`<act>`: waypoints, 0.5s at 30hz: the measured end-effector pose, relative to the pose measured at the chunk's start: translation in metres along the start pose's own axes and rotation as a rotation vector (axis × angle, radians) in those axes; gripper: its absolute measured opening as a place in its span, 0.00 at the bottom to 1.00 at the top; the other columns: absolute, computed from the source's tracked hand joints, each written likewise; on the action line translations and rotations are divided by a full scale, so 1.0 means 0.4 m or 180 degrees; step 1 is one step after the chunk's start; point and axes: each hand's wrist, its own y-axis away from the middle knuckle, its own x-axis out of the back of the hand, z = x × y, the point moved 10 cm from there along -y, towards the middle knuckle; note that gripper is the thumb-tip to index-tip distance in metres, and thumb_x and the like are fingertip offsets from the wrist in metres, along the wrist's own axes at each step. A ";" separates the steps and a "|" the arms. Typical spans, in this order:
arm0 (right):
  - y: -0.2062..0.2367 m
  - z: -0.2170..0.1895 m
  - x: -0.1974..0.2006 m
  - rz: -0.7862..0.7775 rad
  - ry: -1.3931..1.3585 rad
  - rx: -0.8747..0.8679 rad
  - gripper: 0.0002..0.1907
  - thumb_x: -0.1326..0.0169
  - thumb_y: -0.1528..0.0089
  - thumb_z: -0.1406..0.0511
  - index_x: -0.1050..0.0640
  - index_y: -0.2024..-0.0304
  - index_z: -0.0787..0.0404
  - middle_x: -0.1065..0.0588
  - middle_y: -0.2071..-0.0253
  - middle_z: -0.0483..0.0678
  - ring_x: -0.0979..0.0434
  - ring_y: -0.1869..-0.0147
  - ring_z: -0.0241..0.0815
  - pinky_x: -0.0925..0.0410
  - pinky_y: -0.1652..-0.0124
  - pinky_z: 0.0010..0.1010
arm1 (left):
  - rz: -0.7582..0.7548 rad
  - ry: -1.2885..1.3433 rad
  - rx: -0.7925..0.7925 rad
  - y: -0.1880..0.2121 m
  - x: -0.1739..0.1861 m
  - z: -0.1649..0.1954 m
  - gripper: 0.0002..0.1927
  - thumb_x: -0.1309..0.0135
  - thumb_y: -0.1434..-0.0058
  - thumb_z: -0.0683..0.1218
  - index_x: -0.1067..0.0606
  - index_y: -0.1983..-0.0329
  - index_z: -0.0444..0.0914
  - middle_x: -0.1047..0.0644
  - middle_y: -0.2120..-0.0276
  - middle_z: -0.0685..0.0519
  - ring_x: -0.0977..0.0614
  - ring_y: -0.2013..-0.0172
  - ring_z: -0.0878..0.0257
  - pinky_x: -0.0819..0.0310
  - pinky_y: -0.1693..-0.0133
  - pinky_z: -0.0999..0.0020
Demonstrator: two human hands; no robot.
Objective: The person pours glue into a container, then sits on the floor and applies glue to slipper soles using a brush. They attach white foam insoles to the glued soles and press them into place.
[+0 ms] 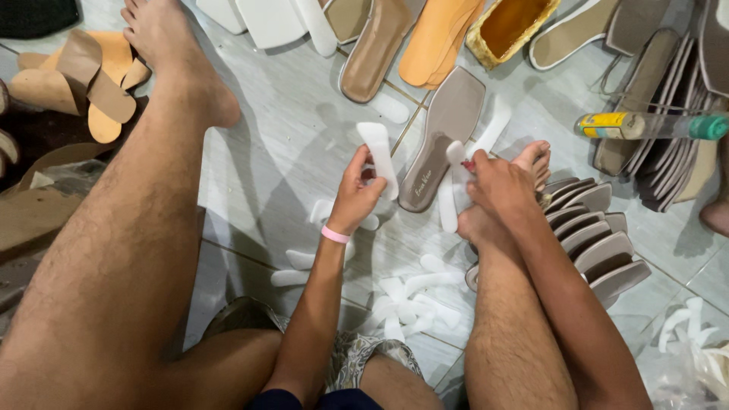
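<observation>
Fingers of the left hand (pixel 358 190) pinch shut on the white foam strip (pixel 378 156), light and bendable, best held mid-length, at 10 o'clock from the right hand (pixel 497 186), which is closed around a second white strip (pixel 449 193).

A clear plastic bottle (pixel 653 125) lies on its side well to the right of the right hand's fingers (pixel 480 163), resting across a stack of grey insoles (pixel 661 114). It has a teal cap at its right end and a yellow label (pixel 611 125) wrapped around its left end, with small red and dark markings. A grey insole (pixel 444 137) lying between the fingers of the two hands carries a small pale printed mark (pixel 422 183) near its heel, just right of the left hand's fingers (pixel 372 176). In the bottom right corner, crumpled clear plastic wrapping (pixel 695 372) lies on the tiled floor.
</observation>
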 end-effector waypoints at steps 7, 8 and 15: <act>0.000 0.056 0.006 0.1119 0.0498 -0.0167 0.17 0.43 0.38 0.59 0.24 0.49 0.58 0.19 0.56 0.58 0.34 0.41 0.92 0.46 0.45 0.75 | -0.0326 0.0882 0.0310 0.007 -0.033 0.045 0.35 0.50 0.39 0.35 0.39 0.26 0.39 0.29 0.43 0.54 0.24 0.57 0.67 0.27 0.59 0.73; -0.003 0.066 -0.011 0.0917 0.0449 -0.0189 0.19 0.43 0.36 0.58 0.25 0.46 0.60 0.19 0.55 0.60 0.33 0.40 0.89 0.44 0.41 0.74 | -0.0170 0.1141 0.0415 0.008 -0.017 0.049 0.32 0.49 0.37 0.37 0.38 0.29 0.39 0.28 0.44 0.55 0.23 0.55 0.69 0.25 0.59 0.72; 0.013 0.059 0.035 0.0780 0.0158 -0.0286 0.22 0.43 0.37 0.52 0.25 0.49 0.61 0.20 0.56 0.59 0.34 0.39 0.87 0.32 0.51 0.66 | 0.0894 0.0936 0.0126 -0.018 0.122 0.121 0.13 0.45 0.27 0.47 0.22 0.47 0.34 0.20 0.60 0.55 0.20 0.65 0.68 0.26 0.64 0.72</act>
